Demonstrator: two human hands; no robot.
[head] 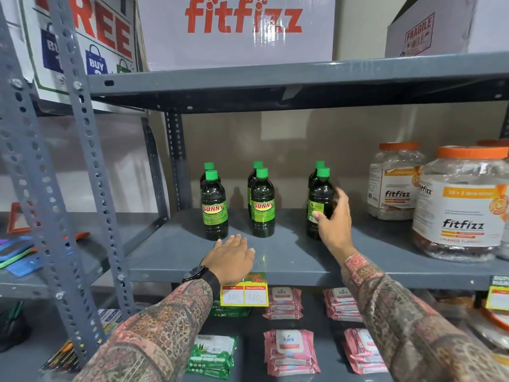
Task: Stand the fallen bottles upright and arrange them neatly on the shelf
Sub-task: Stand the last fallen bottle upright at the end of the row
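Observation:
Several dark bottles with green caps and green SUNNY labels stand upright in pairs on the grey shelf (170, 252). The left front bottle (214, 208) and the middle front bottle (262, 205) each hide part of one behind. My right hand (334, 219) wraps the right front bottle (319, 199), thumb on its label, fingers around its right side. My left hand (232, 256) lies flat, palm down, on the shelf just in front of the left and middle bottles, holding nothing. A watch is on that wrist.
Large fitfizz jars (460, 205) with orange lids stand at the right of the same shelf. A yellow price tag (244, 295) hangs on the shelf edge. Pink and green wipe packs (289, 351) lie on the shelf below. Cartons (237, 28) sit above.

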